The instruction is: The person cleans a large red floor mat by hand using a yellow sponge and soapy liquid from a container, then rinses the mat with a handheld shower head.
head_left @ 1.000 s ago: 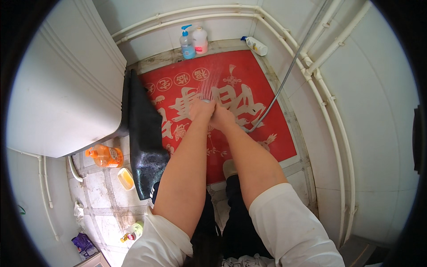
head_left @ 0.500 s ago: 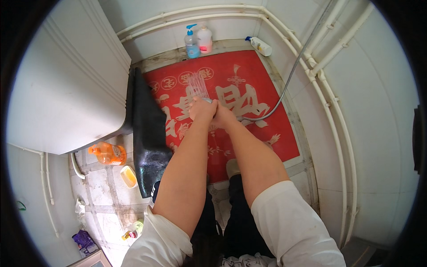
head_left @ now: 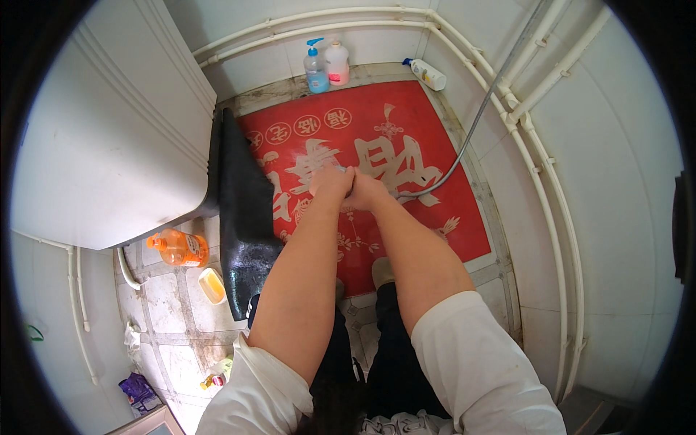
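Both arms reach forward over a red mat (head_left: 464, 235) with cream lettering, lying on the tiled floor. My left hand (head_left: 328, 183) and my right hand (head_left: 368, 191) are together, closed around a shower head (head_left: 341, 169). Only a small pale part of it shows; the fingers and forearms hide the rest. A grey hose (head_left: 464, 148) runs from by my right hand up along the wall at the right. The mat's left side is folded over, with its wet black underside (head_left: 245, 217) showing.
A blue pump bottle (head_left: 316, 71) and a pink-and-white bottle (head_left: 336, 64) stand by the far wall. A white bottle (head_left: 428, 75) lies to their right. Left are a white appliance (head_left: 123, 138), an orange bottle (head_left: 180, 248) and a small tub (head_left: 212, 286). Pipes (head_left: 544, 181) line the right wall.
Water sprayed forward from the shower head in a clear fan earlier; now that fan does not show, only a faint blur. Both hands keep the same grip. The view has shifted slightly.
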The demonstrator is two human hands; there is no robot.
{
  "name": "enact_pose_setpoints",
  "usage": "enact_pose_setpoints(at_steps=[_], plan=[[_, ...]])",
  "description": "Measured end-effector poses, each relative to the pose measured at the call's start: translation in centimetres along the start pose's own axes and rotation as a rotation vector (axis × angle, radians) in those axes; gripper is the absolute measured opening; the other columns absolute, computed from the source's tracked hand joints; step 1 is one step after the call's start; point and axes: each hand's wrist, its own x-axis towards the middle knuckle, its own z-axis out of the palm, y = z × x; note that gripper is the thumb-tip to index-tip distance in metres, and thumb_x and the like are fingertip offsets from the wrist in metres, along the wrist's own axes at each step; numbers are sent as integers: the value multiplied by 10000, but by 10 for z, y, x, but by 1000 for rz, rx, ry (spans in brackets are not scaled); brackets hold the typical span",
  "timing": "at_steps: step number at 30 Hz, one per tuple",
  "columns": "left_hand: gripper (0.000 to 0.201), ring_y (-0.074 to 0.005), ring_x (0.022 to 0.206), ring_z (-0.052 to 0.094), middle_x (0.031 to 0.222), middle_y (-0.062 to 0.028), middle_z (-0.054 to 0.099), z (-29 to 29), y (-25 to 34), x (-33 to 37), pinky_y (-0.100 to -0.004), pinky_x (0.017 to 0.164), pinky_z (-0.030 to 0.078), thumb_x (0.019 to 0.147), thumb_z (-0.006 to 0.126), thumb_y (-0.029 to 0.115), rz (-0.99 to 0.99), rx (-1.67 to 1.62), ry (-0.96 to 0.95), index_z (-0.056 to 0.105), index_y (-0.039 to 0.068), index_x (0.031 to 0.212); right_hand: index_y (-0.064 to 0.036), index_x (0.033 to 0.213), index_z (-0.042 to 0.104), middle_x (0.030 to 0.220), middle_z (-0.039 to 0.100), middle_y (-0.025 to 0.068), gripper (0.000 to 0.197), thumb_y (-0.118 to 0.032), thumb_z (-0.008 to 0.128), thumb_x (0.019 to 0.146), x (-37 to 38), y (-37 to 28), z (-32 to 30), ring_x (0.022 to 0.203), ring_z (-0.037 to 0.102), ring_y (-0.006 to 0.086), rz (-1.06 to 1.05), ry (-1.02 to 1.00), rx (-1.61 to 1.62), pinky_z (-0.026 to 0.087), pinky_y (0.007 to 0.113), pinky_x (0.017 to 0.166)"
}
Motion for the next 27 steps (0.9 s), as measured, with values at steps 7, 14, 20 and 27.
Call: enact_pose_setpoints(at_steps=[7, 14, 20, 27], plan=[[645, -324, 1033, 496, 1130, -175, 500, -2, 16, -2, -407, 842, 410, 672, 551, 513, 32, -190, 179, 442, 96, 1152, -11, 1131, 342, 901, 610, 148, 785, -470, 667, 583, -8, -20, -12, 815, 597, 298, 142, 254, -32, 462, 389, 694], [577, -304, 1025, 479, 1121, -138, 482, -2, 20, 3, -390, 847, 396, 650, 601, 441, 197, -455, 258, 461, 105, 1098, -43, 1189, 272, 856, 601, 184, 646, -402, 538, 722, -5, -24, -5, 767, 587, 347, 164, 403, 49, 447, 439, 657], [495, -281, 956, 505, 1064, -116, 492, 6, 30, 8, -368, 808, 411, 625, 653, 352, 454, -499, 388, 515, 94, 1023, -60, 1221, 233, 842, 593, 200, 626, -349, 531, 753, 2, -24, 9, 750, 583, 357, 155, 707, 99, 451, 422, 618], [441, -280, 1025, 457, 1085, -67, 513, 26, 48, 8, -375, 854, 411, 585, 664, 287, 746, -61, -14, 575, 133, 989, -63, 1248, 236, 945, 584, 179, 611, -316, 523, 772, -5, -41, 15, 785, 590, 340, 796, 873, 684, 461, 431, 668]])
